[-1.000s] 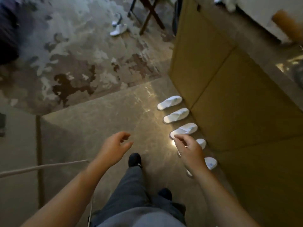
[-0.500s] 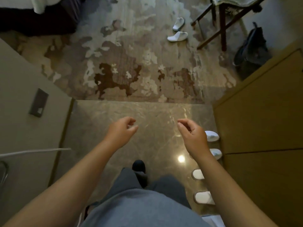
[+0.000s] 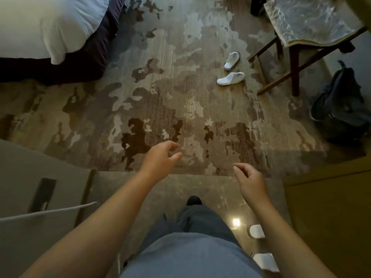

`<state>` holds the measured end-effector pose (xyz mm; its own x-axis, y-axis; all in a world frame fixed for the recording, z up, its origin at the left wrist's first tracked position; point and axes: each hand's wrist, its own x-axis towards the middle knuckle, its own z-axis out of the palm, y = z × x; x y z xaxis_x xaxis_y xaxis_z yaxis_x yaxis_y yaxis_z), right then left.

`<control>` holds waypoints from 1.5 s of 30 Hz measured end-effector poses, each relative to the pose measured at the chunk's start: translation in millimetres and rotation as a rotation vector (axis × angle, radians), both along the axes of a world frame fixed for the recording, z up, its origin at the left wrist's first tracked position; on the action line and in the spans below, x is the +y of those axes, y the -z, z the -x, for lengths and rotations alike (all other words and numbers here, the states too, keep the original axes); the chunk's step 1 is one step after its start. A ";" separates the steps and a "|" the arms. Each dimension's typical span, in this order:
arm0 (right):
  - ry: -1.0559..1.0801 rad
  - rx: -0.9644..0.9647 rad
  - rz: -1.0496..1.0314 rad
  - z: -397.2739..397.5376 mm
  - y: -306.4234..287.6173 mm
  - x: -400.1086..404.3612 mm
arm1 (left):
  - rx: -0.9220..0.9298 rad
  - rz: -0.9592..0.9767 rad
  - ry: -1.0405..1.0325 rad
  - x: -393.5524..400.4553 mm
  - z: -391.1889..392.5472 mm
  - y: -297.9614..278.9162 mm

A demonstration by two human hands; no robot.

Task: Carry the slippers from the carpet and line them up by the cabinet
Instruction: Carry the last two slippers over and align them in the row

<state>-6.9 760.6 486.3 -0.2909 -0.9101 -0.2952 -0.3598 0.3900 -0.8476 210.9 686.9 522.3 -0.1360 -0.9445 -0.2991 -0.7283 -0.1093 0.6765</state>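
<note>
Slippers (image 3: 230, 78) lie at one o'clock on the carpet (image 3: 180, 97). Left hand (image 3: 160, 159) and right hand (image 3: 251, 181) hang relaxed, holding nothing. The person should probably take one slipper per hand.

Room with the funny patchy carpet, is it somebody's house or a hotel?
Probably a hotel bedroom. There is a bed with white covers, thin white slippers on the carpet, and a folding stand like the ones that hold suitcases.
</note>
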 end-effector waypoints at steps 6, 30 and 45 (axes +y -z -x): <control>-0.134 0.048 0.097 4.4 -27.7 -177.5 | 0.011 -0.096 -0.149 -103.4 -22.0 9.6; 0.218 0.086 -0.134 111.3 13.9 -704.7 | -0.031 -0.024 0.177 -747.4 124.3 31.8; 0.263 0.088 -0.193 192.4 38.6 -1041.8 | -0.195 -0.282 0.235 -1048.0 176.2 75.4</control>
<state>-199.3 -281.2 447.7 -0.5406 -0.7299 -0.4183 -0.2939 0.6297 -0.7191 34.7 -361.0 446.9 -0.2537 -0.7716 -0.5833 -0.8670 -0.0859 0.4908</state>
